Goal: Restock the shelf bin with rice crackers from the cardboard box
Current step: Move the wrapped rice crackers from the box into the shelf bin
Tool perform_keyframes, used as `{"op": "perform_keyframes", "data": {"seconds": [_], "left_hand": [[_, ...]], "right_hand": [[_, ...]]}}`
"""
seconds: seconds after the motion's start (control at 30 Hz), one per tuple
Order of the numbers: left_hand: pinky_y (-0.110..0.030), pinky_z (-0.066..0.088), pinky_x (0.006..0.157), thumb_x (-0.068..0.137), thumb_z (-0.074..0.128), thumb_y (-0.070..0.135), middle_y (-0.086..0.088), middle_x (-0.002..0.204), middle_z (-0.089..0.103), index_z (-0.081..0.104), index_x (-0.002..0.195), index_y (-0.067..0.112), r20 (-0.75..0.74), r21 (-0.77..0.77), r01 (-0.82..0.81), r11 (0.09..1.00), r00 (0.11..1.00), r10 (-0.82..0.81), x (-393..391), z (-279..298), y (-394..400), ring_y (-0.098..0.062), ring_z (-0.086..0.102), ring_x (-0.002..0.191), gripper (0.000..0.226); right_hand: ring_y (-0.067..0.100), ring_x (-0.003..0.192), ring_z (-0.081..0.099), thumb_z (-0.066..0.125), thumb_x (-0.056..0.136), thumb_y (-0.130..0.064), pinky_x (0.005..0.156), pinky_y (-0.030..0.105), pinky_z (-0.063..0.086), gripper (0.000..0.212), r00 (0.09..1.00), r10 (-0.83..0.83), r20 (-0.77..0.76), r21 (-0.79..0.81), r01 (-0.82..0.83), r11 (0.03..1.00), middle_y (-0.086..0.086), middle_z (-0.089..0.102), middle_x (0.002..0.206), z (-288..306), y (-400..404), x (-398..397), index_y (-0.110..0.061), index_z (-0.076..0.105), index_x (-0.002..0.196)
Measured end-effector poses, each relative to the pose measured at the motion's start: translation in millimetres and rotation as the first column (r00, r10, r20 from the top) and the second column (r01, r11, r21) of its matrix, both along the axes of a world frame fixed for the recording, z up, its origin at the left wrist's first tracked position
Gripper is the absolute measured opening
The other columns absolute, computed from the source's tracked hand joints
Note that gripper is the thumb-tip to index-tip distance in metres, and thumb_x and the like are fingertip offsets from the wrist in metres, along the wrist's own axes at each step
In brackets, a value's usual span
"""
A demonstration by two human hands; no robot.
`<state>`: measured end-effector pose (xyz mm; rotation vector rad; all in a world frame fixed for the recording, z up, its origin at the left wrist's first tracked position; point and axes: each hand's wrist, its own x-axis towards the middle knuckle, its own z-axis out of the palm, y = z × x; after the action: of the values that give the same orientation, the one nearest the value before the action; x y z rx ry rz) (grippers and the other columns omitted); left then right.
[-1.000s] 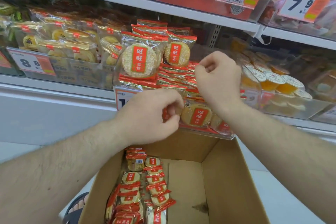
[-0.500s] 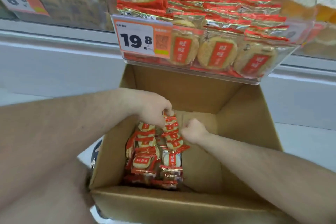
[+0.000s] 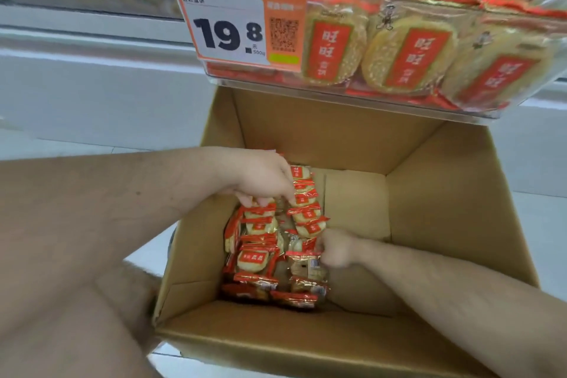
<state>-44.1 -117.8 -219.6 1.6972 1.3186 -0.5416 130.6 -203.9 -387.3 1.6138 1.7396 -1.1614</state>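
An open cardboard box (image 3: 429, 224) stands on the floor below the shelf. Several red-and-gold rice cracker packets (image 3: 260, 245) lie in two rows along its left side. My left hand (image 3: 260, 181) reaches down into the box with its fingers curled over the packets at the far end of the rows. My right hand (image 3: 336, 247) is lower in the box, its fingers closed around packets at the right row's middle. Above, the clear shelf bin (image 3: 399, 95) is piled with larger rice cracker packs (image 3: 408, 55).
An orange price tag reading 19.8 (image 3: 233, 27) hangs on the bin's front left. The box's right half shows bare cardboard floor (image 3: 356, 202). White shelf base (image 3: 92, 86) and pale floor lie to the left.
Both hands have come down from the shelf bin into the box. My right hand has slid toward me along the right row, and the view has tilted downward.
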Motion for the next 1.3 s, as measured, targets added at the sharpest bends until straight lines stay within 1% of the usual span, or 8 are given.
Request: {"op": "perform_keyframes", "data": {"seconds": [0.1, 0.2, 0.3, 0.4, 0.6, 0.83, 1.07, 1.3], "left_hand": [[-0.031, 0.058, 0.07, 0.097, 0.054, 0.034, -0.006, 0.105, 0.067, 0.056, 0.125, 0.015, 0.017, -0.127, -0.321, 0.939, 0.945, 0.325, -7, -2, 1, -0.02, 0.067, 0.088, 0.034], [-0.036, 0.058, 0.071, 0.1, 0.046, 0.046, -0.018, 0.106, 0.067, 0.042, 0.14, 0.008, -0.037, -0.292, -0.515, 0.806, 0.848, 0.529, -14, -1, -3, -0.028, 0.067, 0.086, 0.055], [-0.047, 0.056, 0.078, 0.096, 0.046, 0.056, -0.027, 0.124, 0.059, 0.032, 0.146, 0.013, -0.051, -0.447, -0.607, 0.657, 0.75, 0.659, -14, -6, -9, -0.04, 0.064, 0.101, 0.068], [-0.045, 0.058, 0.08, 0.098, 0.054, 0.034, -0.02, 0.118, 0.063, 0.049, 0.131, 0.007, 0.039, -0.529, -0.648, 0.549, 0.627, 0.778, -10, -14, -15, -0.034, 0.066, 0.1, 0.043], [-0.04, 0.059, 0.078, 0.088, 0.06, -0.009, -0.01, 0.115, 0.063, 0.053, 0.118, 0.03, 0.321, -0.28, -0.688, 0.67, 0.59, 0.741, -15, -20, -6, -0.027, 0.068, 0.096, 0.05], [-0.047, 0.06, 0.082, 0.085, 0.065, -0.007, -0.004, 0.115, 0.062, 0.061, 0.112, 0.039, 0.364, -0.152, -0.579, 0.801, 0.721, 0.59, -19, -21, 3, -0.025, 0.069, 0.094, 0.053], [-0.036, 0.061, 0.072, 0.083, 0.062, -0.012, -0.005, 0.115, 0.061, 0.06, 0.111, 0.04, 0.305, -0.119, -0.526, 0.842, 0.788, 0.535, -26, -24, 6, -0.024, 0.067, 0.096, 0.059], [-0.042, 0.058, 0.078, 0.081, 0.056, -0.015, -0.007, 0.118, 0.056, 0.058, 0.113, 0.038, 0.318, -0.095, -0.454, 0.886, 0.829, 0.459, -23, -13, 7, -0.031, 0.064, 0.101, 0.063]], "right_hand": [[0.014, 0.067, 0.067, 0.062, 0.087, -0.003, 0.046, 0.02, 0.04, 0.01, 0.972, -0.212, -0.105, -0.114, 0.2, 0.973, 0.004, 0.066, 0.07, 42, 29, 19, -0.011, 0.059, 0.085], [0.002, 0.055, 0.064, 0.067, 0.083, 0.001, 0.047, 0.017, 0.043, 0.02, 0.901, -0.312, -0.302, 0.044, 0.34, 0.94, -0.005, 0.064, 0.06, 91, 37, 28, -0.015, 0.056, 0.077], [0.0, 0.074, 0.064, 0.073, 0.076, -0.001, 0.064, 0.014, 0.049, 0.03, 0.886, -0.109, -0.45, 0.414, 0.316, 0.854, -0.01, 0.067, 0.08, 127, 23, 18, -0.025, 0.055, 0.067], [0.014, 0.085, 0.064, 0.073, 0.073, -0.001, 0.073, 0.027, 0.052, 0.029, 0.837, 0.102, -0.537, 0.604, 0.297, 0.74, -0.002, 0.067, 0.09, 137, 6, 2, -0.025, 0.056, 0.071], [0.014, 0.091, 0.063, 0.07, 0.081, -0.016, 0.073, 0.023, 0.049, 0.035, 0.944, -0.124, -0.307, 0.398, 0.245, 0.884, -0.004, 0.063, 0.105, 78, 13, -1, -0.017, 0.059, 0.114], [0.025, 0.093, 0.06, 0.056, 0.092, -0.017, 0.077, 0.032, 0.05, 0.027, 0.976, 0.184, 0.113, -0.044, -0.18, 0.983, 0.013, 0.065, 0.117, -14, -12, -13, -0.007, 0.064, 0.116], [0.029, 0.107, 0.062, 0.063, 0.092, -0.026, 0.083, 0.032, 0.051, 0.032, 0.962, 0.226, 0.152, -0.037, -0.223, 0.974, 0.011, 0.064, 0.12, -38, -25, -24, -0.007, 0.061, 0.118], [0.024, 0.103, 0.062, 0.062, 0.092, -0.018, 0.082, 0.031, 0.052, 0.021, 0.993, 0.114, 0.02, 0.139, -0.115, 0.984, 0.006, 0.064, 0.114, 44, -20, 0, -0.015, 0.06, 0.113]]}}
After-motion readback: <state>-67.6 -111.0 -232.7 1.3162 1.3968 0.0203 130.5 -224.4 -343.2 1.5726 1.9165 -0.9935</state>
